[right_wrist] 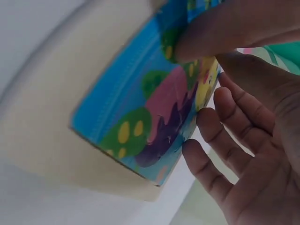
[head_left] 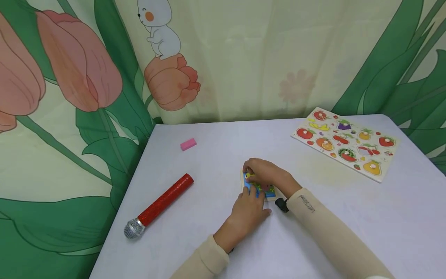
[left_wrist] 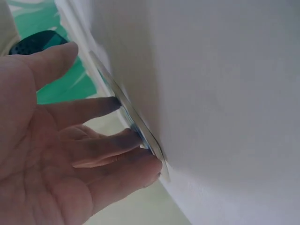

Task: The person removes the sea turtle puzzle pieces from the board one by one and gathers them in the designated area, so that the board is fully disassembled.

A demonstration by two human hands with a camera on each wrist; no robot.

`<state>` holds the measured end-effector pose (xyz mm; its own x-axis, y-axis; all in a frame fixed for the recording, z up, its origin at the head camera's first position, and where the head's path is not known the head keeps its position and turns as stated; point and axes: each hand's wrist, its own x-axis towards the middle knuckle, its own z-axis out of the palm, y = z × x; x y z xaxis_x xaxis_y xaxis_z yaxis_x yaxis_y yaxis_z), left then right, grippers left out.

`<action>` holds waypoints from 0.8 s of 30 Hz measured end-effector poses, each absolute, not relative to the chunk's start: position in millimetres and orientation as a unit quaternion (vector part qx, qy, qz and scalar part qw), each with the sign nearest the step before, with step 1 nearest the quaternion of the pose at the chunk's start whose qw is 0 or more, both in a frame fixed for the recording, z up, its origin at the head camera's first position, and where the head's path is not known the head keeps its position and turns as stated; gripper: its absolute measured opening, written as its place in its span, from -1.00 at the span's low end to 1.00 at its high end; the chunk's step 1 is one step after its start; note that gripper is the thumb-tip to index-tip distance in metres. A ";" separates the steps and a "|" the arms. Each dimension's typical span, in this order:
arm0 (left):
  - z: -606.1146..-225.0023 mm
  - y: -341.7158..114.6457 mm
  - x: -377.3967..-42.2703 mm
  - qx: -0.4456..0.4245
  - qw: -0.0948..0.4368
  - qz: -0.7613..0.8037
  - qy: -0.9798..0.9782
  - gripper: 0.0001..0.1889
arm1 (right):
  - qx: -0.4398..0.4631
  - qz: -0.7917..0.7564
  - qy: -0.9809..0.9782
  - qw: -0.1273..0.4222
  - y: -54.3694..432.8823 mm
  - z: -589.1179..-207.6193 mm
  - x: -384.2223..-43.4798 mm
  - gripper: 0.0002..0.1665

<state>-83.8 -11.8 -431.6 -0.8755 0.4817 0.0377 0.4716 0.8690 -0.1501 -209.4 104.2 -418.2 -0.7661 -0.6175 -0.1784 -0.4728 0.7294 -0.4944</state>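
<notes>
A small picture puzzle point(head_left: 271, 193) with a pale border lies on the table. Its printed face point(right_wrist: 122, 136) shows blue, green, pink, purple and yellow shapes in the right wrist view. My right hand point(head_left: 265, 173) is over its far left part. The right thumb point(right_wrist: 201, 42) touches the printed face, while the other fingertips reach the puzzle's edge, loosely bent. From the near side, my left hand point(head_left: 246, 213) rests its extended fingertips on the puzzle. Seen by the left wrist camera, those fingers point(left_wrist: 112, 145) lie along the puzzle's thin edge point(left_wrist: 136, 119), thumb apart.
A red microphone point(head_left: 165, 199) with a silver head lies at the left. Behind it is a pink block point(head_left: 188, 144). A fruit knob puzzle board point(head_left: 343, 145) sits at the back right. A printed curtain point(head_left: 244, 58) hangs behind the white table point(head_left: 223, 147).
</notes>
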 end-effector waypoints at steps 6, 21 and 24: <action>-429.0 -12.2 -86.4 -0.247 0.040 0.071 -0.966 -0.43 | -0.317 -0.229 0.900 0.193 103.0 -417.8 -215.5 -0.75; -427.3 -13.3 -87.6 -0.251 0.038 0.048 -0.966 -0.44 | -0.282 -0.274 0.890 0.229 107.8 -420.4 -216.9 -0.66; -427.5 -13.6 -87.6 -0.252 0.036 0.053 -0.966 -0.43 | -0.281 -0.290 0.885 0.232 108.8 -422.1 -216.9 -0.60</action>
